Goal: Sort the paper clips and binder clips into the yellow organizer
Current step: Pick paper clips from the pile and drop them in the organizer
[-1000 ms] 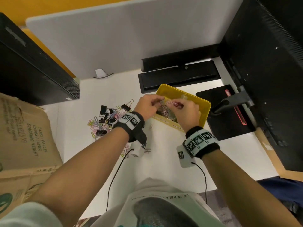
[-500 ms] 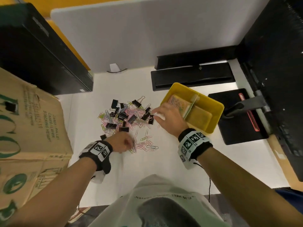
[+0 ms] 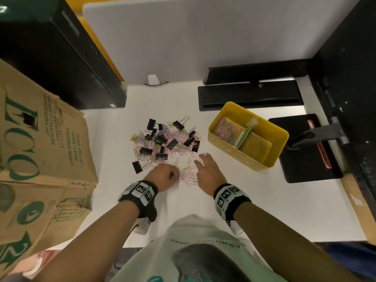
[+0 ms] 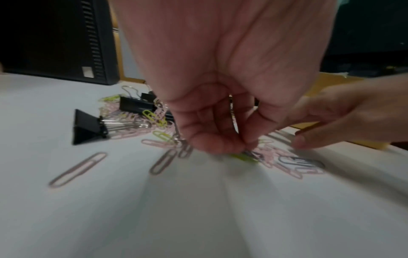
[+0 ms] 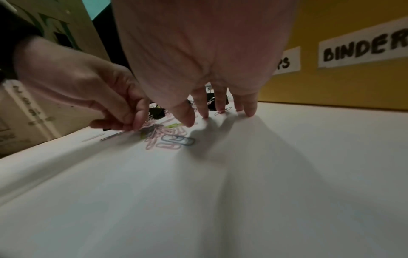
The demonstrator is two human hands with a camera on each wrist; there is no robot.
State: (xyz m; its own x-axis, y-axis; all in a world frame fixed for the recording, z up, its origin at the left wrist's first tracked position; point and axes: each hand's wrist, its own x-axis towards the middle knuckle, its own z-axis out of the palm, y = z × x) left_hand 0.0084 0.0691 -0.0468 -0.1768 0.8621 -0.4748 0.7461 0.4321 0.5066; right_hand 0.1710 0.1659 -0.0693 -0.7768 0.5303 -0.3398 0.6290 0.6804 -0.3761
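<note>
1. Left hand (image 3: pixel 164 177) fingers pinching paper clips (image 4: pixel 284 157) on table (image 3: pixel 203 210).
2. Right hand (image 3: pixel 207 171) fingers spread, empty, just beside.
3. Yellow organizer (image 3: pixel 250 161) beyond right fingers: some paper clips in, binder side empty.
4. Binder clips (image 3: pixel 162 139) unsorted, ahead of fingers.

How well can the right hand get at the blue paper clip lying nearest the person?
Probably yes. The right hand rests with spread fingers on the desk just beyond the blue paper clip, nothing lying over it; the left hand works pink clips beside it.

The head camera looks steeply down on the desk (image 3: pixel 114 200); both wrist cameras skim low along it, sharing the scattered clips (image 3: pixel 162 141).
</note>
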